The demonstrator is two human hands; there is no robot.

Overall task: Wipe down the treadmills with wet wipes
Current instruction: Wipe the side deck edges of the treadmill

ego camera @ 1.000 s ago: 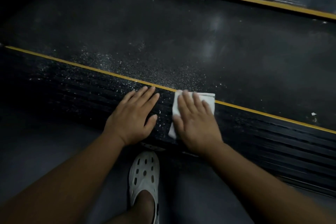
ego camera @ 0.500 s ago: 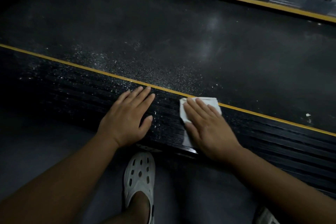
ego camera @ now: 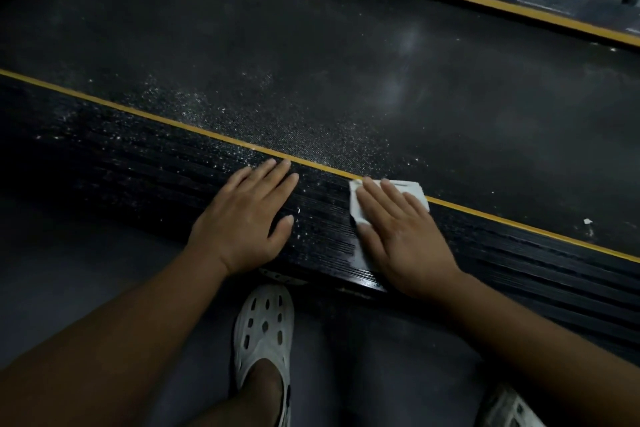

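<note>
Head view, dim light.

Far left: grey floor (ego camera: 69,270) beside the machine. Black ribbed side rail of the treadmill (ego camera: 131,163) runs diagonally from left edge to right edge. A thin yellow stripe (ego camera: 166,121) borders it on the far side. Beyond the stripe is the dark textured running belt (ego camera: 346,55). White specks are scattered over rail and belt near the centre.

Left hand (ego camera: 242,218): I see it lying flat, palm down, on the ribbed rail. Its fingers (ego camera: 273,173) are straight and close together, with the tips almost at the yellow stripe and the thumb set out to the side. It holds nothing.

Below centre: white perforated rubber clog (ego camera: 265,326) on the floor, toe touching or just under the rail's near edge; I cannot tell which.

Right of centre: white folded wet wipe (ego camera: 412,189) on the rail, its far edge over the yellow stripe. Right hand (ego camera: 405,236) presses flat on it. The fingers (ego camera: 377,198) are extended, slightly spread and not curled round the wipe, and the hand covers most of it.

Right: small white scrap (ego camera: 587,221) on the belt, well apart from the wipe. Lower right corner: part of a second pale shoe (ego camera: 509,409).
</note>
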